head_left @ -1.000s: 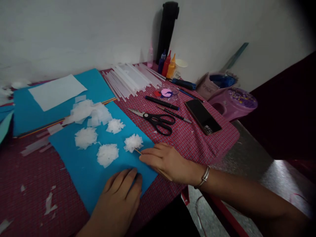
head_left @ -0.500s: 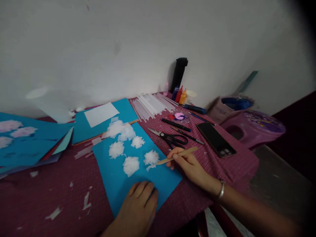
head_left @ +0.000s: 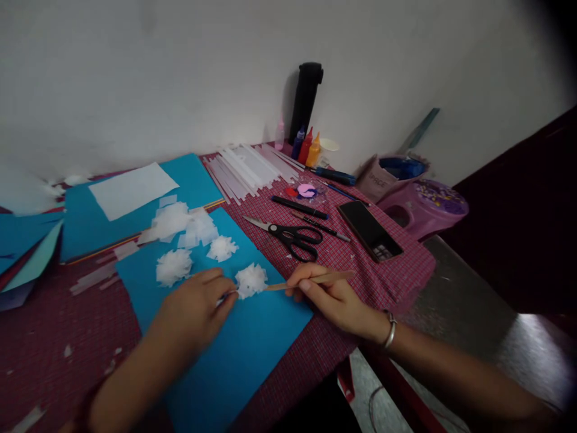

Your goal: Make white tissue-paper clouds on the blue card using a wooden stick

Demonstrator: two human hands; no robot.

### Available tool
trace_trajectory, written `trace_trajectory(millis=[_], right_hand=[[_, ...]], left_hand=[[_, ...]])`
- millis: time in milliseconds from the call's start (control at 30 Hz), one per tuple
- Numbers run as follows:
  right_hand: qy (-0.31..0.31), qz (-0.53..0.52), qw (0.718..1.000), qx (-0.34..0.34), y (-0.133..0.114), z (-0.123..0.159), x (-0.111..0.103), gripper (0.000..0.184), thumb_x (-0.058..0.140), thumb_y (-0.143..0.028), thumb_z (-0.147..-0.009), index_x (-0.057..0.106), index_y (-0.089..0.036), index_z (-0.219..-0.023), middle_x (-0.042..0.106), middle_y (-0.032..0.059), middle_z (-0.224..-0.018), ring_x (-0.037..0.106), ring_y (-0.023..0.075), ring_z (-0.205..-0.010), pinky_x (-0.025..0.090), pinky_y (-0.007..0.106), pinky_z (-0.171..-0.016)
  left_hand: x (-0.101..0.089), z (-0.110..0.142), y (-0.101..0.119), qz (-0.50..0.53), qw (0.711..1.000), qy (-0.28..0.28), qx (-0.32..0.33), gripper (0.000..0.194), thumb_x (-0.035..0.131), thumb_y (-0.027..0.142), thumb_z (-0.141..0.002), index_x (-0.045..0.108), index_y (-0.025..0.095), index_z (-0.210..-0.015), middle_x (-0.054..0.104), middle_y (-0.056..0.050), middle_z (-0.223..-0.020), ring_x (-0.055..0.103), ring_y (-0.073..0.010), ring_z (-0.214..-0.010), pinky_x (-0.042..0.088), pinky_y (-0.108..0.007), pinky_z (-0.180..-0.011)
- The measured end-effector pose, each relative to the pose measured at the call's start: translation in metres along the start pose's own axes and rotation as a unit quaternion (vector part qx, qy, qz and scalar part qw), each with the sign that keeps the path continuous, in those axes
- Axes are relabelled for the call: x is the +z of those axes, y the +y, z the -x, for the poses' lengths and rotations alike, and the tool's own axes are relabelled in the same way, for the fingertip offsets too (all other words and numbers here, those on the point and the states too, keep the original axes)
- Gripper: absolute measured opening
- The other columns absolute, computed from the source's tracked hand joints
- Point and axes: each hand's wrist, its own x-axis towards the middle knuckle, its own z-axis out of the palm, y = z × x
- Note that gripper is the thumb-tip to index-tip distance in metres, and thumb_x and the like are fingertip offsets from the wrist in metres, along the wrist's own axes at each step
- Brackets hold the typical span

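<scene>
Left hand (head_left: pixel 198 307): fingers pinching pale scrap (head_left: pixel 220 300), left of white puff (head_left: pixel 251 280). Right hand (head_left: pixel 332 300): fingers gripping wooden stick (head_left: pixel 339 276), tip at puff's right edge.

Dim overall, upper-right corner black, pale glare on floor (head_left: pixel 532 340)

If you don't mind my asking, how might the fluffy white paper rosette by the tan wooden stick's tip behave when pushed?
The fluffy white paper rosette is probably light, as its layers look thin. Its ragged edges would likely crumple. Its squat, spread shape seems unlikely to roll.
</scene>
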Motion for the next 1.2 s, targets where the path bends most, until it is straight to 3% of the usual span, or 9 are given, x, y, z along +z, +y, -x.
trace_trajectory(millis=[133, 333, 533, 733, 1033, 1200], right_hand=[[-0.056, 0.055, 0.996, -0.031, 0.003, 0.0, 0.0, 0.022, 0.044, -0.023, -0.097, 0.064, -0.014, -0.098, 0.066, 0.0067, -0.091, 0.061, 0.0133, -0.084, 0.049, 0.027, -0.076], [-0.111, 0.088, 0.986, -0.091, 0.007, -0.005, 0.007, 0.024, 0.042, -0.021, -0.097, 0.064, -0.013, -0.097, 0.067, 0.0072, -0.089, 0.061, 0.0142, -0.086, 0.05, 0.03, -0.081], [-0.051, 0.098, 0.992, -0.066, 0.009, -0.003, 0.01, 0.022, 0.043, -0.019, -0.097, 0.063, -0.014, -0.104, 0.066, 0.007, -0.098, 0.062, 0.0129, -0.091, 0.051, 0.028, -0.083], [-0.027, 0.073, 0.996, -0.053, 0.01, -0.004, 0.01, 0.021, 0.045, -0.018, -0.096, 0.065, -0.013, -0.1, 0.067, 0.0062, -0.097, 0.063, 0.012, -0.09, 0.052, 0.026, -0.081], [-0.018, 0.029, 0.998, -0.057, 0.009, 0.0, 0.009, 0.019, 0.045, -0.018, -0.095, 0.063, -0.014, -0.1, 0.066, 0.0047, -0.091, 0.062, 0.0116, -0.083, 0.052, 0.026, -0.076], [-0.007, 0.023, 0.995, -0.092, 0.007, 0.004, 0.006, 0.018, 0.044, -0.019, -0.095, 0.062, -0.015, -0.094, 0.064, 0.0043, -0.083, 0.061, 0.0128, -0.078, 0.052, 0.027, -0.072]], left_hand=[[-0.021, 0.006, -0.018, 0.091, 0.993, -0.066, -0.019, 0.025, 0.045, 0.029, -0.083, 0.063, 0.02, -0.067, 0.06, 0.0, -0.069, 0.058, -0.0156, -0.065, 0.042, -0.028, -0.061], [-0.018, 0.004, -0.023, 0.125, 0.99, -0.053, -0.049, 0.016, 0.048, 0.029, -0.075, 0.058, 0.021, -0.065, 0.058, 0.003, -0.062, 0.053, -0.0127, -0.056, 0.039, -0.025, -0.055], [-0.013, 0.004, -0.023, 0.134, 0.989, -0.044, -0.042, 0.013, 0.048, 0.024, -0.068, 0.061, 0.022, -0.069, 0.06, 0.003, -0.062, 0.052, -0.0122, -0.054, 0.039, -0.025, -0.054], [-0.006, 0.003, -0.018, 0.199, 0.971, -0.129, -0.032, 0.017, 0.046, 0.025, -0.07, 0.063, 0.023, -0.071, 0.063, 0.003, -0.063, 0.055, -0.012, -0.056, 0.04, -0.024, -0.054], [0.011, -0.017, 0.005, 0.033, 0.99, -0.089, -0.099, 0.025, 0.042, 0.036, -0.081, 0.06, 0.02, -0.074, 0.063, -0.002, -0.065, 0.057, -0.0192, -0.061, 0.035, -0.03, -0.056], [0.011, -0.017, 0.005, 0.025, 0.99, -0.087, -0.104, 0.025, 0.041, 0.036, -0.08, 0.058, 0.021, -0.071, 0.062, -0.002, -0.066, 0.056, -0.0197, -0.061, 0.033, -0.03, -0.056]])
